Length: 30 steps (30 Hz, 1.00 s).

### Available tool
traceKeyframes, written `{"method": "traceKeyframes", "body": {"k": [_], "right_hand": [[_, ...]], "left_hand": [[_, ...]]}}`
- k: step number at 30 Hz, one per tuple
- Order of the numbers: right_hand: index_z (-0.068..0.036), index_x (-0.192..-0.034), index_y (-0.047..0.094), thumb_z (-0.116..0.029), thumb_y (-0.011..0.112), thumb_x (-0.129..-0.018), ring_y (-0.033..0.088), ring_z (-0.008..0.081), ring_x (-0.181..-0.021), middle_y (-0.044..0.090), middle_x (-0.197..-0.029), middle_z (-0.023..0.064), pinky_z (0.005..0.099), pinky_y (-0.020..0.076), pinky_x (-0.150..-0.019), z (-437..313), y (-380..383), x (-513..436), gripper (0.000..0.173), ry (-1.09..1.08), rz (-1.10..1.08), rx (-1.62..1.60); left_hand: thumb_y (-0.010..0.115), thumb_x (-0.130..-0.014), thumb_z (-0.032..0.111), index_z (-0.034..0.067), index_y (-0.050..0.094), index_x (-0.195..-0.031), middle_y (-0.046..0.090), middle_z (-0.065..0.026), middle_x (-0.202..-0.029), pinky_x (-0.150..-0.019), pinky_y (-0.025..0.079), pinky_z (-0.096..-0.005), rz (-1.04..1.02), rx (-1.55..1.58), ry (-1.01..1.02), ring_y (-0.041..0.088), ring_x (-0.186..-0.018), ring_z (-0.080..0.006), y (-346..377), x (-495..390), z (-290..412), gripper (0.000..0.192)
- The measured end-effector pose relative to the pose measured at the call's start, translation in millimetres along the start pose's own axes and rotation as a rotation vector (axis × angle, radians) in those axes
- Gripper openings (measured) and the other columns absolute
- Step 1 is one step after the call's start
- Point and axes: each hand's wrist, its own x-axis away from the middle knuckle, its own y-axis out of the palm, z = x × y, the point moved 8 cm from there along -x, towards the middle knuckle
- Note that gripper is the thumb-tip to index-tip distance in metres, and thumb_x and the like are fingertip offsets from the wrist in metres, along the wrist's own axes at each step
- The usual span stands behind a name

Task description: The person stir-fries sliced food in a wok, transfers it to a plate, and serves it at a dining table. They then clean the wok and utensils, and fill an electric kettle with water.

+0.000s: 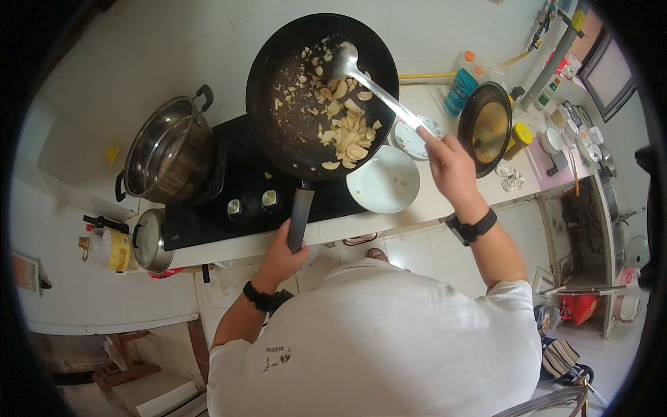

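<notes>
My left hand grips the handle of a large black wok, which is tilted above the stove. Sliced pale pieces, perhaps mushrooms, are heaped on the wok's right side, with chopped bits scattered to the left. In my right hand is a long metal ladle. Its bowl rests in the upper part of the wok, among the chopped bits. Just right of the wok's lower rim stands a wide white bowl holding only a few small scraps. A patterned plate lies behind that bowl.
A big steel pot stands on the black cooktop at left, beside a lidded pan and an oil bottle. On the right counter are a dark pan propped on edge, a yellow-lidded jar, garlic bulbs and a teal pouch.
</notes>
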Motion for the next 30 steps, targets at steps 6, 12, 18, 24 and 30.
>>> {"method": "traceKeyframes", "body": {"k": [6, 12, 18, 24, 30], "right_hand": [[-0.021, -0.128, 0.065, -0.007, 0.063, -0.090, 0.058, 0.0301, -0.068, 0.054, -0.075, 0.0122, 0.0405, 0.0483, -0.063, 4, 6, 46, 0.041, 0.170, -0.162, -0.128], [-0.019, -0.128, 0.066, -0.006, 0.062, -0.089, 0.057, 0.0301, -0.067, 0.055, -0.074, 0.0133, 0.0403, 0.0476, -0.063, 6, -7, 91, 0.041, 0.298, -0.277, -0.140], [-0.018, -0.127, 0.066, -0.004, 0.062, -0.089, 0.057, 0.0300, -0.066, 0.056, -0.074, 0.0130, 0.0401, 0.0477, -0.063, -1, -22, 122, 0.040, 0.360, -0.318, -0.123], [-0.018, -0.126, 0.066, -0.005, 0.062, -0.089, 0.058, 0.0298, -0.067, 0.056, -0.075, 0.0133, 0.0398, 0.0477, -0.063, -10, -44, 137, 0.039, 0.409, -0.335, -0.111], [-0.017, -0.122, 0.069, -0.006, 0.063, -0.089, 0.058, 0.0291, -0.067, 0.057, -0.075, 0.0127, 0.0390, 0.0475, -0.062, -19, -55, 154, 0.035, 0.431, -0.363, -0.059]], "left_hand": [[0.065, -0.085, 0.001, 0.007, 0.031, -0.147, 0.055, 0.0003, -0.075, -0.049, 0.045, -0.0260, 0.010, -0.058, 0.083, 0.052, -0.056, -0.0080, 6, 6, -4, 0.071], [0.066, -0.085, 0.003, 0.007, 0.032, -0.147, 0.057, -0.0010, -0.079, -0.054, 0.046, -0.0270, 0.004, -0.072, 0.029, 0.054, -0.062, -0.0091, 11, 6, -13, 0.071], [0.067, -0.086, 0.006, 0.005, 0.035, -0.147, 0.058, -0.0019, -0.085, -0.065, 0.049, -0.0278, 0.008, -0.142, 0.041, 0.056, -0.073, -0.0104, 14, 3, -11, 0.069], [0.066, -0.083, 0.008, 0.002, 0.042, -0.140, 0.059, -0.0061, -0.094, -0.071, 0.050, -0.0302, 0.001, -0.167, 0.034, 0.057, -0.079, -0.0136, 12, 1, -14, 0.062], [0.067, -0.084, 0.010, 0.002, 0.040, -0.142, 0.061, -0.0130, -0.103, -0.079, 0.050, -0.0340, 0.010, -0.275, 0.124, 0.060, -0.087, -0.0202, 9, -6, -16, 0.064]]}}
